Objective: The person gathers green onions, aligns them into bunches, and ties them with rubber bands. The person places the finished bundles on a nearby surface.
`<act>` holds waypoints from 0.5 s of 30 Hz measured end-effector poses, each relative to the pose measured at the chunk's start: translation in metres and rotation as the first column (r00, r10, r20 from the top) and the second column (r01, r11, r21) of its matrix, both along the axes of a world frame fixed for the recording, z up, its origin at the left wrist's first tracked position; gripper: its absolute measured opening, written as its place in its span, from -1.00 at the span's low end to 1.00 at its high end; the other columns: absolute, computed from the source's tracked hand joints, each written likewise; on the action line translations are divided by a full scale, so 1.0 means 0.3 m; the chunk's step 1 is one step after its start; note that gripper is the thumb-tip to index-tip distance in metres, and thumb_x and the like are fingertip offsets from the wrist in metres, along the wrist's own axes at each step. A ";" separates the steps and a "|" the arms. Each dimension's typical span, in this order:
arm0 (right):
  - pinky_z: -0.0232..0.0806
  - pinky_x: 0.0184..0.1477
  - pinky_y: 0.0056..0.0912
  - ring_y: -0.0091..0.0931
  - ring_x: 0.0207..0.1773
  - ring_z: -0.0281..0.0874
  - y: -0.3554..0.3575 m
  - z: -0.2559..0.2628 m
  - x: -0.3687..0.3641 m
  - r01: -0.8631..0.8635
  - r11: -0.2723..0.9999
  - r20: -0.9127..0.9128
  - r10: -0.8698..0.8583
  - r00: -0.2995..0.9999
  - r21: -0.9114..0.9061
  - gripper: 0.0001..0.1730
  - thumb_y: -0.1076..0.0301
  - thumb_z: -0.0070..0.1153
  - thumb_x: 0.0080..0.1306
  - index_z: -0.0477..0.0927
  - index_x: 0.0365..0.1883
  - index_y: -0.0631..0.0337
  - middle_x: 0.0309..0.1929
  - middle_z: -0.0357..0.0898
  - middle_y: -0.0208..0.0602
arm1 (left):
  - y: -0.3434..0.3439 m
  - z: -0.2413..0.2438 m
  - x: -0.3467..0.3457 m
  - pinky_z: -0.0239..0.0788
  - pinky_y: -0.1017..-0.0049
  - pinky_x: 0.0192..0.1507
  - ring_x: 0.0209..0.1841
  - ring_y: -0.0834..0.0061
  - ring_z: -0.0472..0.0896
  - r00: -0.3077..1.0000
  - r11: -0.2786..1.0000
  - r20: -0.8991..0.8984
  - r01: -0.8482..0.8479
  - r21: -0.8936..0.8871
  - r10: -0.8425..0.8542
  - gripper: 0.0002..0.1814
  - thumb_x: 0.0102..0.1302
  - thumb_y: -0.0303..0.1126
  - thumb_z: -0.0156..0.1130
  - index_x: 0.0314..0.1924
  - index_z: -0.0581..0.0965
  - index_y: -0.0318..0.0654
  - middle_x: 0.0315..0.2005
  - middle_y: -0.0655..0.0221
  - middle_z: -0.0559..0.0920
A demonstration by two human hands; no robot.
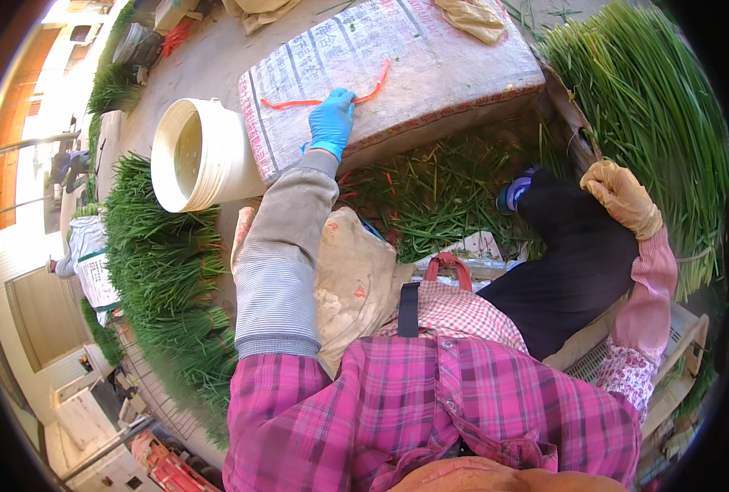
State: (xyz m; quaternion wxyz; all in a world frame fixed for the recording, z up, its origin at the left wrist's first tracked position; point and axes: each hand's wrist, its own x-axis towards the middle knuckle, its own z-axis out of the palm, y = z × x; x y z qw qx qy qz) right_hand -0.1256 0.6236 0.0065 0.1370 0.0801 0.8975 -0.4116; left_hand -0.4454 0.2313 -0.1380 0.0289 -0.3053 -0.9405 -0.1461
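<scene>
My left hand (333, 122), in a blue disposable glove, has its fingertips on the middle of a red tie strip (376, 86). Both ends of the strip stick out past the fingers over a low block wrapped in a woven sack (444, 74) that bears printing. My right hand (622, 195), in a tan glove, hovers by my right knee with its fingers curled. Beside it rises a large heap of long green leaves (647, 92), probably garlic chives. Whether those curled fingers hold anything is hidden.
A white plastic bucket (229, 154) containing liquid stands left of the block. Tied green bundles (167, 264) line the left side. Loose leaves (450, 178) litter the ground before me. A crumpled tan cloth or glove (475, 18) lies on the block's far edge.
</scene>
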 end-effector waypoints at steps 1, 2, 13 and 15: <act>0.31 -0.18 -0.41 -0.36 -0.29 0.46 0.005 -0.010 -0.003 -0.021 1.000 -0.015 0.021 1.000 0.005 -0.88 0.46 0.04 0.26 0.57 -0.34 0.34 -0.39 0.51 -0.21 | 0.008 0.005 -0.014 0.46 0.35 -0.19 -0.19 0.30 0.63 0.998 0.998 0.049 -0.047 0.051 0.044 -0.72 0.19 -0.29 0.23 -0.07 0.62 -0.05 -0.17 0.34 0.64; 0.31 -0.19 -0.40 -0.36 -0.29 0.46 0.006 -0.015 -0.007 -0.040 0.999 -0.031 0.041 0.999 0.009 -0.88 0.46 0.04 0.26 0.57 -0.34 0.34 -0.39 0.51 -0.21 | 0.018 0.013 -0.034 0.46 0.38 -0.22 -0.26 0.31 0.65 0.991 0.991 0.100 -0.094 0.099 0.084 -0.76 0.20 -0.31 0.24 -0.11 0.64 -0.07 -0.25 0.32 0.67; 0.35 -0.16 -0.30 -0.27 -0.25 0.52 0.031 -0.008 -0.007 -0.043 0.992 0.000 0.044 0.999 0.122 -0.80 0.34 0.07 0.24 0.60 -0.32 0.31 -0.38 0.56 -0.12 | 0.270 0.271 -0.132 0.50 0.48 -0.08 -0.15 0.40 0.63 0.542 0.042 0.584 -0.710 0.703 -0.605 -0.79 0.31 -0.49 0.17 -0.06 0.47 -0.30 -0.21 0.25 0.64; 0.35 -0.16 -0.30 -0.26 -0.24 0.52 0.028 -0.007 -0.018 -0.066 0.989 0.001 0.067 0.998 0.130 -0.80 0.33 0.08 0.24 0.60 -0.32 0.31 -0.38 0.56 -0.12 | 0.151 0.105 -0.119 0.51 0.48 -0.09 -0.14 0.40 0.62 0.475 0.051 0.696 -0.806 0.590 -0.539 -0.78 0.31 -0.49 0.16 -0.04 0.47 -0.30 -0.18 0.25 0.63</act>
